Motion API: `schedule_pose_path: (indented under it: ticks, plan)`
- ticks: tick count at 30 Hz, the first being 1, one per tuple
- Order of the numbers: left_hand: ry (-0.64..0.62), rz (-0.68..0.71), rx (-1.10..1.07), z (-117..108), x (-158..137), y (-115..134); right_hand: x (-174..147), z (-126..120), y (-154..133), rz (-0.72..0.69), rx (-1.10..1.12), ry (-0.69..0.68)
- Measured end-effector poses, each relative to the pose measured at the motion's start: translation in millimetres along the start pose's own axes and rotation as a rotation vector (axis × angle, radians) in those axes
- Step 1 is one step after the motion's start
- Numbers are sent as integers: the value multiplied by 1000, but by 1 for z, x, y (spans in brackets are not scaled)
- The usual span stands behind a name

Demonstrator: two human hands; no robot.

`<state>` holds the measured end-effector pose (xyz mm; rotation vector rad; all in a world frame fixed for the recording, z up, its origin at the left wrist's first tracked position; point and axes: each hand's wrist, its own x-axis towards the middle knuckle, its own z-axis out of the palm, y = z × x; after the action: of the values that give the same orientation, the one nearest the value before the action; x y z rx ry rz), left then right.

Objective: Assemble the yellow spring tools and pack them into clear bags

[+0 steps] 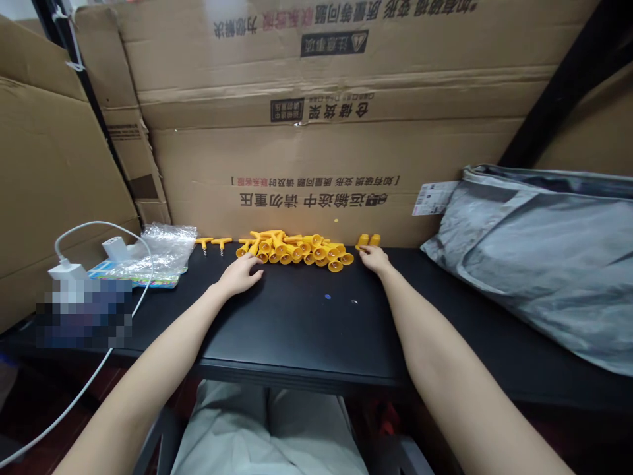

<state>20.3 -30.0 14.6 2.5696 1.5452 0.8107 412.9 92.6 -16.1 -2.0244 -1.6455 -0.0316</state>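
My left hand (pixel 241 274) is at the front left of a heap of yellow bell-shaped caps (pixel 297 252), with its thumb apart from the fingers. Its fingertips reach a yellow T-shaped handle at the heap's edge; whether they touch it I cannot tell. Two yellow caps, a left one (pixel 363 240) and a right one (pixel 375 239), stand right of the heap by the cardboard. My right hand (pixel 376 259) has its fingers closed at the base of the left cap. Two T-handled corkscrews (pixel 212 243) with metal spirals lie left of the heap.
Cardboard (pixel 316 152) walls the back of the black table (pixel 297 330). At left are clear plastic bags (pixel 165 247), a white charger (pixel 69 272) with its cable, and a blurred-out object. A grey fabric bag (pixel 544 257) fills the right side.
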Motion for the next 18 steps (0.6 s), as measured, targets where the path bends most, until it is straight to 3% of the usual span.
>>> schedule_pose_path:
  ticks: [4, 8, 13, 18]
  plan:
    - [-23, 9, -4, 1, 0, 2, 0, 5, -4, 108, -22, -124]
    - [-47, 18, -7, 2, 1, 4, 7, 6, -5, 126, -17, -183]
    - [-52, 35, -5, 3, 1, 4, 12, 9, -4, 72, -40, -180]
    - [-72, 36, -19, 2, 1, 3, -7, 2, -12, 104, -64, -197]
